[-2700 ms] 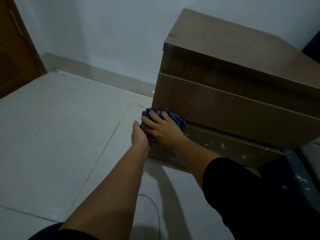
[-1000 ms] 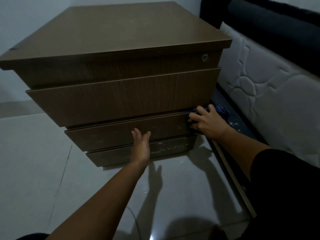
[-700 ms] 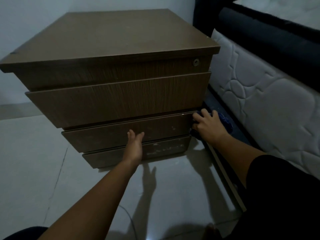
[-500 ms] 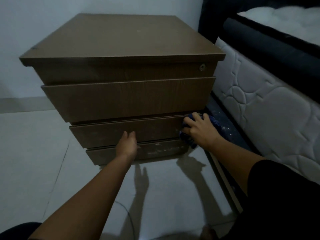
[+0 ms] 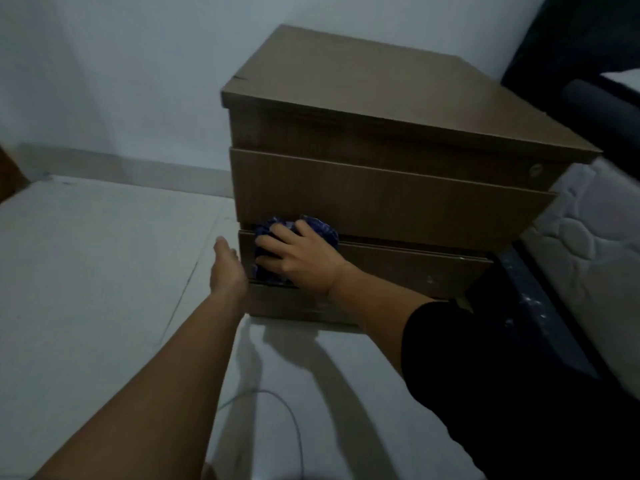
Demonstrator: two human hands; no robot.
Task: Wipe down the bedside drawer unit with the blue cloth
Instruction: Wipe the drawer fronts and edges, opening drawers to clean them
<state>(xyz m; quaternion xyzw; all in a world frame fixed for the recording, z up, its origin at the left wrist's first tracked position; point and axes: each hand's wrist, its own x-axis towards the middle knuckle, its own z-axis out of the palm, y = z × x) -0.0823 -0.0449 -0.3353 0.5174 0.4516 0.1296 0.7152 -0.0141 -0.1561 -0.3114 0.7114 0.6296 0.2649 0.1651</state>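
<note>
The brown wooden bedside drawer unit (image 5: 398, 202) stands on the floor against the wall, its drawer fronts facing me. My right hand (image 5: 301, 259) presses the bunched blue cloth (image 5: 317, 227) against the left end of the third drawer front, fingers spread over the cloth and curling around it. My left hand (image 5: 227, 270) reaches to the unit's lower left corner with fingers straight; its fingertips are hidden behind that edge, so contact is unclear.
Pale tiled floor (image 5: 97, 271) stretches to the left. A thin cable (image 5: 277, 407) lies on the floor in front of the unit. A quilted mattress (image 5: 588, 244) on a dark bed frame (image 5: 533, 292) sits close at the right. A white wall stands behind.
My right hand has slid the cloth from the right end of the third drawer front to its left end. My left hand has shifted from the drawer front to the unit's left corner.
</note>
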